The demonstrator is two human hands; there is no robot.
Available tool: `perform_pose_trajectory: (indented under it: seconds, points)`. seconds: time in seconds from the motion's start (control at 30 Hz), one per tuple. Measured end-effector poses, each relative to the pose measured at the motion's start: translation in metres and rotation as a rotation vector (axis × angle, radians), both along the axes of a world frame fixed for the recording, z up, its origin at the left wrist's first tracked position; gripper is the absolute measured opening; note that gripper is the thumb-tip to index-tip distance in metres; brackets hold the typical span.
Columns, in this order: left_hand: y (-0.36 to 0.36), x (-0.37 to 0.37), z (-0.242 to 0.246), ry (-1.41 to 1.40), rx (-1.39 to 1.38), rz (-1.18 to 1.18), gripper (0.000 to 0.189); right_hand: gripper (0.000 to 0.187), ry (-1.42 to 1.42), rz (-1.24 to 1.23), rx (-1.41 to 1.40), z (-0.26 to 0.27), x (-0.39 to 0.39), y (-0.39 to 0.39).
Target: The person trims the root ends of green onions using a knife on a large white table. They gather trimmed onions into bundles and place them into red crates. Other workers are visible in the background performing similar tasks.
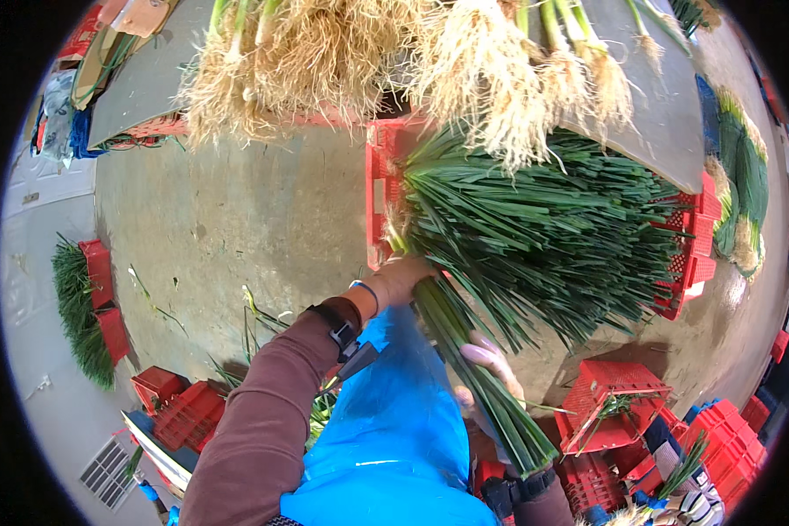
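Observation:
A bundle of long, flat-leaved green stalks (444, 315), like leeks or green garlic, slants across my blue apron (388, 421). My left hand (404, 276) grips it near the pale root end. Further down the leaves, the fingers of my right hand (493, 365) wrap the bundle from beneath and the far side; the leaves hide most of that hand. Just beyond my left hand stands a red plastic crate (375, 197), heaped with more such stalks (546, 230), their leaves pointing right. Some root ends lie at the crate's left wall, by my left hand.
Stalks with bushy roots (342, 66) overhang the edge of a grey tabletop (138, 72) ahead. Red crates (191, 414) stand behind at left, and a tilted red crate (611, 401) at right. Bundles (743, 184) lie on the floor far right. Another person's striped sleeve (697, 506) shows bottom right.

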State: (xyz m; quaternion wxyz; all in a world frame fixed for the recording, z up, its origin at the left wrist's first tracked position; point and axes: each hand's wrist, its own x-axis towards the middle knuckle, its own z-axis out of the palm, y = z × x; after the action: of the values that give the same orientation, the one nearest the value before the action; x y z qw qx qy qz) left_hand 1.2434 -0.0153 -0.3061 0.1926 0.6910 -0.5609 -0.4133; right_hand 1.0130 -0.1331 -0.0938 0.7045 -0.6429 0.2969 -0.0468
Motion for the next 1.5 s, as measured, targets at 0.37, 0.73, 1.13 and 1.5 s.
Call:
perform_pose_trajectory:
  seconds: [0.37,0.73,1.13,1.5]
  points:
    - [-0.013,-0.004,-0.028,0.047,0.47,0.477,0.098,0.04,0.186,0.049,-0.498,-0.197,0.114,0.007]
    - [-0.055,-0.042,-0.078,0.015,0.429,0.489,0.079,0.064,0.656,0.124,-0.183,-0.22,0.085,-0.027]
    - [-0.009,-0.11,-0.104,-0.023,0.344,0.856,0.123,0.052,0.077,0.513,-0.859,-0.227,-0.023,-0.031]
    - [0.056,-0.203,-0.174,1.168,0.089,1.56,0.058,0.049,0.277,-0.271,0.52,-0.083,-0.08,-0.036]
